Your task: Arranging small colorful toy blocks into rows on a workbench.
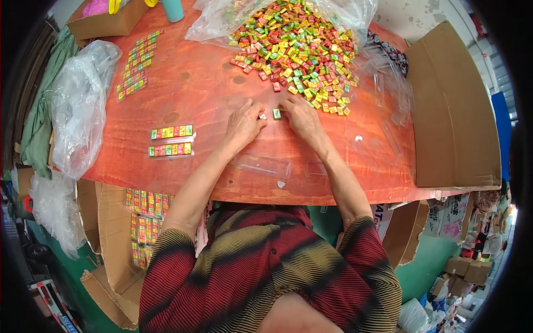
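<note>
My left hand (244, 121) is closed at the middle of the red table, with a small box (262, 116) at its fingertips, its pale side showing. My right hand (302, 115) is closed just to the right, its curled fingertips against a small green box (277, 114). Beyond both hands spreads a large heap of small red, yellow and green boxes (300, 50), spilling from a clear plastic bag (208, 25). To the left of my left hand lie two filled rows of such boxes (171, 132) in clear trays. Nearer me rests a clear plastic tray (262, 165).
Several more filled rows (133, 83) lie at the far left, near an open carton (111, 22) and a blue-green cup (173, 10). Crumpled clear plastic (83, 105) hangs over the left edge. A tall cardboard box (452, 111) stands at right; below the table, a carton holds packed rows (145, 227).
</note>
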Demonstrator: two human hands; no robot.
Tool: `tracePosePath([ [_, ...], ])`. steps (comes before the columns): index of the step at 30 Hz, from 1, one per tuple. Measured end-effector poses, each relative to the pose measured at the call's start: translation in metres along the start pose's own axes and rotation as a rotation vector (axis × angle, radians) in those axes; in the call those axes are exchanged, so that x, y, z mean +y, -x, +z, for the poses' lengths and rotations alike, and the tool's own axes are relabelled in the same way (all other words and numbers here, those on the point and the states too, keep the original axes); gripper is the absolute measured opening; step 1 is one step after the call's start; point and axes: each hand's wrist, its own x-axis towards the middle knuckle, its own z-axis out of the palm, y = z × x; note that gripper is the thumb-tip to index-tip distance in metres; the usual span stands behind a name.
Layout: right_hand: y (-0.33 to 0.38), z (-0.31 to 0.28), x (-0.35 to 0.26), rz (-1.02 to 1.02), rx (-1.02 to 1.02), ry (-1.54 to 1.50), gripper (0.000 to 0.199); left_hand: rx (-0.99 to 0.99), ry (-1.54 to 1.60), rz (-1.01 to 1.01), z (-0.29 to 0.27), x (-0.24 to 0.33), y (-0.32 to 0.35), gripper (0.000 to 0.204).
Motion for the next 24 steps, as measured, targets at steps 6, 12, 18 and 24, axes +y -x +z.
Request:
tracePosePath([
  [6,0.003,0.004,0.006,0.068,0.032,0.112,0.017,0.003,0.034,0.036,0.009,0.004,-0.005,0.031],
  [12,0.012,-0.03,0.017,0.286,0.133,-0.008,0.022,-0.025,0.038,0.084,0.016,0.015,-0.011,0.044],
  [18,0.016,-0.025,-0.004,0.278,0.13,0.16,0.019,-0.019,-0.059,0.097,0.024,0.02,-0.02,0.043],
  [24,0.022,-0.001,-0.007,0.233,0.099,0.348,0.016,-0.002,-0.088,0.066,0.032,0.024,-0.025,0.031],
])
